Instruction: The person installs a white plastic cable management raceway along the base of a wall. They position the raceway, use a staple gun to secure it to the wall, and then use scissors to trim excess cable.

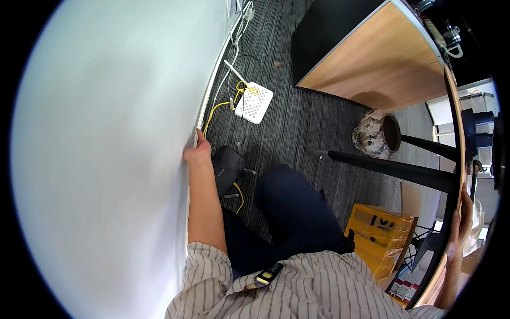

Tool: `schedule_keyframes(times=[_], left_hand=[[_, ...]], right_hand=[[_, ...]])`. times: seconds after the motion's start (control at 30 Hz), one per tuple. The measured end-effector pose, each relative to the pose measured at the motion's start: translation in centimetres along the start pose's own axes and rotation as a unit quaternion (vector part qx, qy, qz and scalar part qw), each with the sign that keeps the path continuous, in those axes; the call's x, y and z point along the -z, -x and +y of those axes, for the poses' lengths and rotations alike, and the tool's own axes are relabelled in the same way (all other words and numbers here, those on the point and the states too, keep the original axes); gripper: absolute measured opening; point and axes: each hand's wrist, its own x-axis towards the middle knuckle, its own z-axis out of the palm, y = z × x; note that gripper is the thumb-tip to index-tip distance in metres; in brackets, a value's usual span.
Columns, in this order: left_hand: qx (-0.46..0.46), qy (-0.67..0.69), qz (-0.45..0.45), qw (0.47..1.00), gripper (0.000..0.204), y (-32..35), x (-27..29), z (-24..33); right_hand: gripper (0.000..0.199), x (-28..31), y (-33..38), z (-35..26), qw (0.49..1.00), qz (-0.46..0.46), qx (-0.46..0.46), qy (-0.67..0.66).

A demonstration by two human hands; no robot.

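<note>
My left hand is closed at the foot of the white wall, against the white cable trunking. A thin white edge shows by its fingers, but what they hold is hidden. Just right of that wrist, a black router-like box stands on the carpet. Farther off lies a white box with a dotted top, with a yellow cable running from it towards my left hand. At the far right my right hand rests along the table edge, fingers stretched out, holding nothing.
Black table legs cross the right side. A mottled pot stands behind them, near a wood-fronted cabinet. A yellow taped box sits right of my knee. White cables trail along the wall.
</note>
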Motion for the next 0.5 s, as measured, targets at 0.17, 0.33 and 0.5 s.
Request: schedule_keyframes(times=[0.17, 0.33, 0.5], left_hand=[[0.01, 0.035, -0.019, 0.999, 0.05, -0.6, 0.4, -0.2], [0.071, 0.072, 0.008, 0.995, 0.046, -1.3, 0.8, -0.2], [0.084, 0.049, -0.049, 0.994, 0.042, -1.7, 0.8, 1.5]], right_hand=[[0.031, 2.8, -2.6, -10.6, 0.92, -0.112, -0.078, 0.368], [0.013, 1.4, -8.3, -28.9, 0.827, -0.236, 0.102, 0.5], [0.014, -9.1, -14.7, -41.0, 0.753, -0.263, 0.457, 0.393]])
